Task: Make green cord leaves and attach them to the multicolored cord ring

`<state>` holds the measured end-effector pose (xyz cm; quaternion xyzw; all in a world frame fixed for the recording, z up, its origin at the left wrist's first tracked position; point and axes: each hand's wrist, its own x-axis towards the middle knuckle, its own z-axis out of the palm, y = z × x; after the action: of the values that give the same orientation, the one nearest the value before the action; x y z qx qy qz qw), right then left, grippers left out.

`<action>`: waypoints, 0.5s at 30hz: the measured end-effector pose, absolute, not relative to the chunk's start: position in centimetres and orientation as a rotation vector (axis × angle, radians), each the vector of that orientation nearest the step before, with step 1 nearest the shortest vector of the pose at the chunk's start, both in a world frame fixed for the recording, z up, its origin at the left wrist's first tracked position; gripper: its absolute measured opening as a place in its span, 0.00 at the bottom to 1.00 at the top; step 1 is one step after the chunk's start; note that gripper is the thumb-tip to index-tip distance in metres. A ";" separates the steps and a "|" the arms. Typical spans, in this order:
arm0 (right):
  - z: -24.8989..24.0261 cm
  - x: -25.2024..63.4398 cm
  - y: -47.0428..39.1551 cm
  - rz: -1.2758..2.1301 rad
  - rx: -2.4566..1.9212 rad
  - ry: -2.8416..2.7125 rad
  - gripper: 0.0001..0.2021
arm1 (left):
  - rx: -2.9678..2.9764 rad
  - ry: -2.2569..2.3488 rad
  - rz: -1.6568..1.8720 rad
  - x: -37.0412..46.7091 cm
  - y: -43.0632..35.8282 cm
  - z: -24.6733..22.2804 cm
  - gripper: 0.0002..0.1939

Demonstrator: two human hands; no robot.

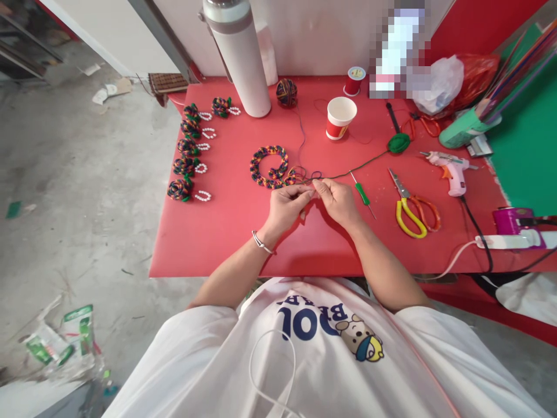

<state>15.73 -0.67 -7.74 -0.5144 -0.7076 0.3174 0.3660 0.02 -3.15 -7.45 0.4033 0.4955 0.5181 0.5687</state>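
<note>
My left hand (287, 206) and my right hand (337, 200) meet over the near middle of the red table, both closed in a pinch on thin yarn strands (310, 176). Fingers partly hide what lies between them. Just beyond my left hand, a multicoloured braided cord (255, 165) lies curled in a spiral, its end running to my fingers. Green yarn stretches from there to a small green yarn bundle (398, 143). A thinner strand leads back to a multicoloured yarn ball (286, 93). Right of my right hand lies a green-handled hook tool (362, 193).
Several knotted ornaments with white bead loops (179, 189) line the red table's (187, 244) left side. At the back stand a white flask (243, 64), paper cup (341, 119) and red thread spool (354, 81). Scissors (411, 212), a pink glue gun (452, 171) and a power strip (505, 241) lie right.
</note>
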 end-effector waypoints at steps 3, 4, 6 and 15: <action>-7.4 16.2 -0.7 0.920 -1.311 -1.734 0.30 | 0.798 1.141 1.248 0.0 -2.9 -7.2 0.14; -7.4 16.3 -0.7 0.943 -1.313 -1.727 0.27 | 0.755 1.136 1.252 0.0 -2.8 -7.1 0.14; -7.6 16.6 -0.6 0.967 -1.302 -1.758 0.19 | 0.688 1.119 1.251 -0.1 -2.6 -6.9 0.15; -9.4 16.2 -0.8 0.824 -1.220 -1.857 0.18 | 0.520 1.079 1.263 -0.6 -2.1 -6.1 0.12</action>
<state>16.17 -0.82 -9.35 -0.4768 -0.7260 0.3223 0.3765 -0.57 -2.15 -6.09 0.2286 0.4738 0.5547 0.6447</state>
